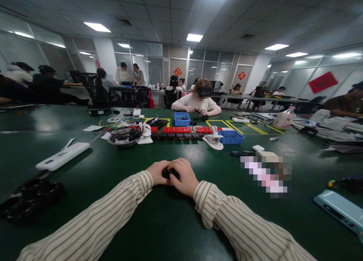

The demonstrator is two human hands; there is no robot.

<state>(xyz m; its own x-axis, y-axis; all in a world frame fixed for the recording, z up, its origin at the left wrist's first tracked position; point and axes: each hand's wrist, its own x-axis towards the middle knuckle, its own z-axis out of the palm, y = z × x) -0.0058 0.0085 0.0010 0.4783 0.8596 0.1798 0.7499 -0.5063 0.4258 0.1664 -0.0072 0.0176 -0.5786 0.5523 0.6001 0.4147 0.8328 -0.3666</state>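
Black part between my hands, at the centre of my clock, with twelve straight ahead across the green table. From the left, black rings lie between eight and nine o'clock and a white strip towards ten, both well apart from my hands. My left hand is curled in on the part from the nine o'clock side; red blocks stand in a row near twelve. My right hand arches over it from three, thumb and fingers bent around it. I judge the step in hand to be close two-handed handling, and a next move would call for a steady left grip while the right fingers work. What shows of the part seems to run from nine to three o'clock; my fingers cover its ends, so I cannot tell which way it points.
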